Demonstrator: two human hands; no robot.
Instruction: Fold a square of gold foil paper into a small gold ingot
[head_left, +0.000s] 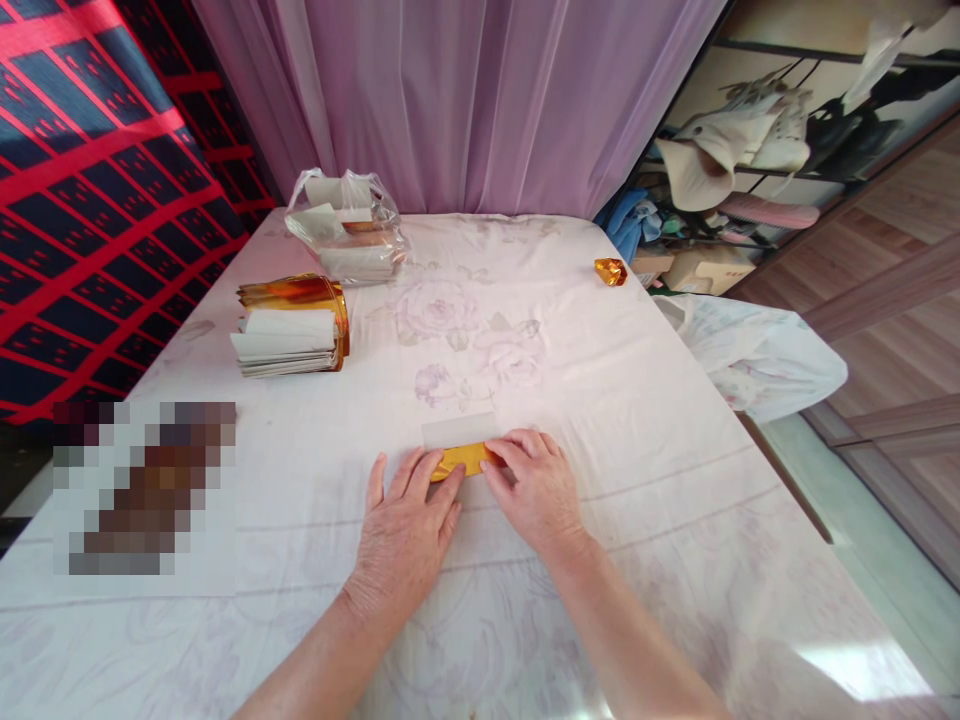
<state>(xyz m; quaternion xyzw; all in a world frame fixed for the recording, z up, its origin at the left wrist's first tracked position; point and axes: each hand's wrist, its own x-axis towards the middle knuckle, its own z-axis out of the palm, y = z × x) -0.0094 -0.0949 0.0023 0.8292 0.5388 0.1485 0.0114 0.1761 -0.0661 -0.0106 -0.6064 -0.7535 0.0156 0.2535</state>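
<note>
Your left hand (405,525) lies spread, fingers pressing the gold paper (465,459); your right hand (541,492) pinches its right end. Paper located: near tabletop (637,410) edge, before you. Folding appears underway; next move calls for even creasing.

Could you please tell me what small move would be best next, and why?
I would probably press the gold strip flat along its length: the left hand and right hand already have fingers at its two ends, and white paper shows beyond its far edge.
</note>
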